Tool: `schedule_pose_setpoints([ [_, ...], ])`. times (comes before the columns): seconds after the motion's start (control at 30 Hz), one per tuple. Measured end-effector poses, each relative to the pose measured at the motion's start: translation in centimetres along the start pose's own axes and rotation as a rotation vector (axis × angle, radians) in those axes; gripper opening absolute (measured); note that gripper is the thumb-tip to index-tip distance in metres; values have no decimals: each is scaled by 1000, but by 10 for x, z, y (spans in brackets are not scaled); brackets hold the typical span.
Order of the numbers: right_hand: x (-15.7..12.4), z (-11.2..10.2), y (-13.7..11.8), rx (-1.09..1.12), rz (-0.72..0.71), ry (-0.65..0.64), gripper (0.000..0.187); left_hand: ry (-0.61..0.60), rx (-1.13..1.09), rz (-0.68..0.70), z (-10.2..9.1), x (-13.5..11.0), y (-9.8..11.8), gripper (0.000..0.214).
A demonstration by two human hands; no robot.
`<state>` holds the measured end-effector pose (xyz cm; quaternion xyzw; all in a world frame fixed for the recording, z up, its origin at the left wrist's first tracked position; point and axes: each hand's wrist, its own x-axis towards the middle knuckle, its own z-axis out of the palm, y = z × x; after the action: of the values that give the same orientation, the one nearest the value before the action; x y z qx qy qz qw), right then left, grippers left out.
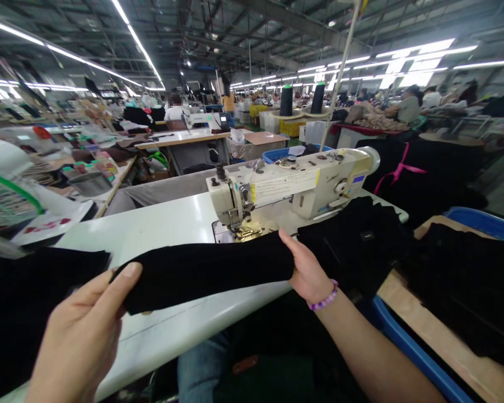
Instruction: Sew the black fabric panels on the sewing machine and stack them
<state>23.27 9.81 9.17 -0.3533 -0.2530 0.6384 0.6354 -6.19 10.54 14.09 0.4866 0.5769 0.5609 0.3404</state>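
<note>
Factory floor, white worktop (168,229), sewing machine (289,187) as landmark. Your left hand (82,336) pinches the black fabric strip's (205,268) far end, left of the machine; right hand (308,268) grips the end just below its needle. Keep it taut and level. Strip: long, matte, folded flat, wrinkle-free.

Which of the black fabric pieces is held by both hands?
The long black strip stretched between left hand and right hand; the other black piles lie untouched alongside.
</note>
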Motion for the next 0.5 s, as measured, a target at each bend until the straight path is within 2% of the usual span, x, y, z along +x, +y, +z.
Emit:
schedule_pose_setpoints([
  [0.1, -3, 2, -8, 122, 21, -53, 39, -21, -77, -134, 10, -3, -3, 56],
  [0.2, -8, 4, -14, 43, -33, -140, 35, 15, -162, -190, 15, -4, -5, 56],
  [0.27, -10, 4, -17, -34, -57, -124, 34, -62, -240, -209, 14, -5, -6, 53],
  [0.33, -11, 4, -21, -44, -50, -77, 33, -172, -270, -170, 12, -7, -7, 49],
  [0.4, -10, 3, -24, 5, 13, -75, 31, -271, -243, -74, 12, -9, -7, 46],
  [0.5, -9, -3, -28, 66, 81, -175, 34, -408, -79, 44, 14, -9, -4, 47],
])
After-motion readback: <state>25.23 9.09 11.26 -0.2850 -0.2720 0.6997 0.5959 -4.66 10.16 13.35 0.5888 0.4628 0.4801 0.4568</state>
